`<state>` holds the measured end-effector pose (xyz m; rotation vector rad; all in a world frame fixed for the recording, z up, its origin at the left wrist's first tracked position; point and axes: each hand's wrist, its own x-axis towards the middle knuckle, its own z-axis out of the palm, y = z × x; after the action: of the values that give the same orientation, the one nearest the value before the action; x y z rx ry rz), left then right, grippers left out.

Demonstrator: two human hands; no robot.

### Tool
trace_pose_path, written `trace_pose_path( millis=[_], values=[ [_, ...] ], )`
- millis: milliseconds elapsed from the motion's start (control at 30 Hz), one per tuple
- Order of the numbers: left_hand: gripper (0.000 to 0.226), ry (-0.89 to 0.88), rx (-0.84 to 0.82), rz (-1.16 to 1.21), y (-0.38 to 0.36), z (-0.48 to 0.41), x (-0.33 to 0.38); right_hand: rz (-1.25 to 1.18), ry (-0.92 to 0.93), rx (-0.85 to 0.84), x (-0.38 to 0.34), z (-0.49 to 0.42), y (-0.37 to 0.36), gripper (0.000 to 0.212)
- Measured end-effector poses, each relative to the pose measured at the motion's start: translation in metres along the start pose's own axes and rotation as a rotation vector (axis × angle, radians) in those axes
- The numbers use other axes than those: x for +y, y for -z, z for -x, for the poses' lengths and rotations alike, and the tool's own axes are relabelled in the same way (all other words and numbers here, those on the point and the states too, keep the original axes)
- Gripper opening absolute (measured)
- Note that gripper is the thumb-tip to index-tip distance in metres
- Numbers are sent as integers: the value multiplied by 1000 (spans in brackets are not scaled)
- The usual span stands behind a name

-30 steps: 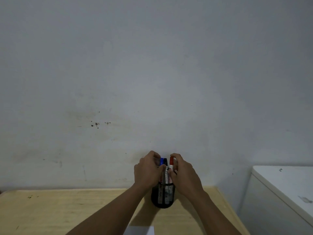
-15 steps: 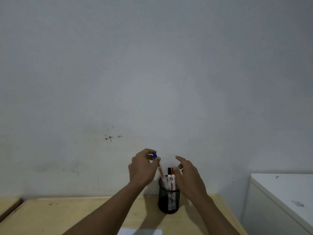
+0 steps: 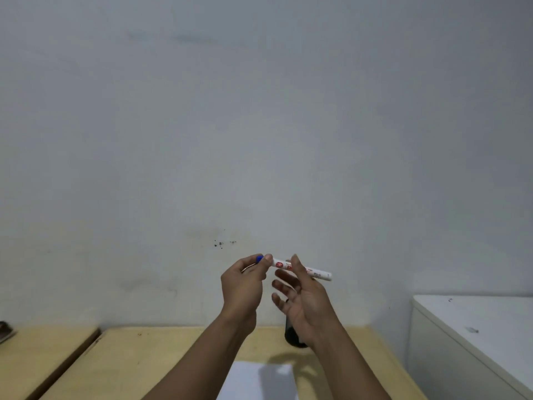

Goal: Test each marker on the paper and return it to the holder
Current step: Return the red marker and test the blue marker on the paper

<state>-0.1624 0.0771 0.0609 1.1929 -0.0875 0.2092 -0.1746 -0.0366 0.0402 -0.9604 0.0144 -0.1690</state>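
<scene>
Both hands hold one marker above the worktop's far edge.
Left hand (image 3: 241, 287) pinches the blue-capped marker (image 3: 301, 269); right hand (image 3: 302, 298), fingers loosely spread, steadies its barrel. Holder (image 3: 290, 333) mostly hidden behind the right wrist; paper (image 3: 253, 382) cut off at the near edge.

Both hands up in front of the grey wall: the left hand (image 3: 241, 287) pinches the blue cap end of a white-barrelled marker (image 3: 302, 269), the right hand (image 3: 302, 298) grips its middle (other fingers spread). Black holder (image 3: 290, 334) stands on the wooden table (image 3: 161, 359), white paper sheet (image 3: 253, 382) nearer.
</scene>
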Motion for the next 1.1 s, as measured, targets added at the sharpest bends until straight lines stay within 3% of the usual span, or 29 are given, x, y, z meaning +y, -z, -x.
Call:
trace_pose_path(
  millis=[133,367,667,933,1100],
  values=[
    [19,37,6,-2,22,27,-3,-35,21,42,8,26,-11,22],
    [12,101,6,87,47,50,-1,-124,62,-31,16,55,-17,17],
    [24,154,87,81,62,41,11,138,259,-157,19,64,-20,14],
    [7,-68,111,-318,125,12,-23,53,202,-96,42,46,1,24],
    [19,-59,149,-893,185,-11,-83,48,150,-75,70,36,17,22]
  ],
)
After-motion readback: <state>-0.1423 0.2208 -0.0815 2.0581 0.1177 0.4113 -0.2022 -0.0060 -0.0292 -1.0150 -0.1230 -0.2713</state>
